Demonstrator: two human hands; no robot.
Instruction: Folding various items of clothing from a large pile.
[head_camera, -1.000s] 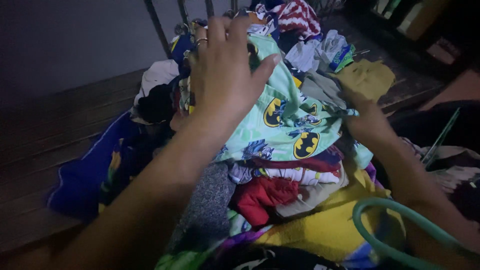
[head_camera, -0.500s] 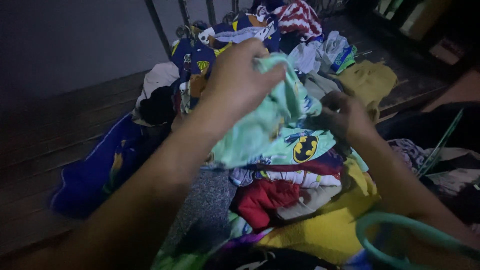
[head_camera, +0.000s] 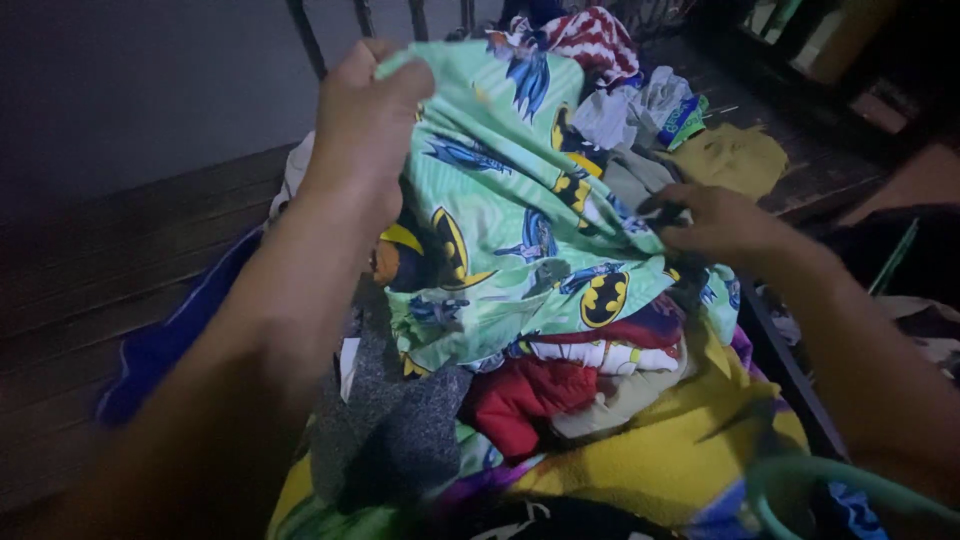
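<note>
Item: mint printed cloth (head_camera: 500, 210) (bat emblems and cartoon figures), lifted at its upper corner by the left hand (head_camera: 365, 120), fingers closed on the fabric, and pinched at its right edge by the right hand (head_camera: 715, 220), so it hangs spread above the clothes pile (head_camera: 600, 400). Beneath and around: red garment (head_camera: 520, 395), grey knit (head_camera: 400, 430), yellow cloth (head_camera: 650, 450), blue fabric (head_camera: 160, 345) at left, red-and-white striped piece (head_camera: 595, 35) at top, olive cloth (head_camera: 735, 155) beyond the right hand. Green hose (head_camera: 850, 480) curves at lower right; all on dark wooden boards (head_camera: 90, 290).
</note>
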